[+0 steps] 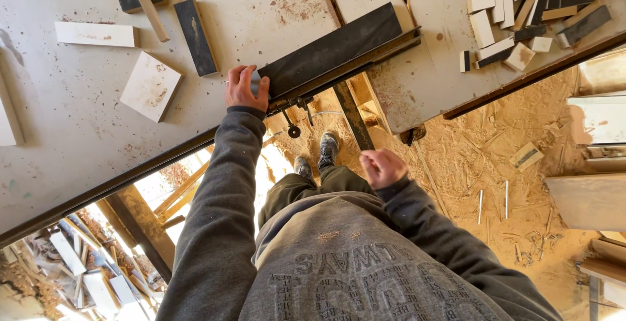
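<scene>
Sawdust everywhere, so plenty of cutting looked done already: a heap of short white and dark offcut blocks (pixel 521 14) sat piled at the far right of the pale grey worktop (pixel 59 132), and a few loose pieces, like a square white board scrap (pixel 151 86) and a dark rectangular block (pixel 195 36), lay scattered to the left. The long dark wooden plank (pixel 332 50) rested along the metal fence rail (pixel 352 67) at the worktop's edge, apparently uncut. The left hand (pixel 246 89) was clamped on the plank's near end, fingers curled over it. The right hand (pixel 383 167) hung free and blurred over the floor, loosely curled, holding nothing as far as could be told.
</scene>
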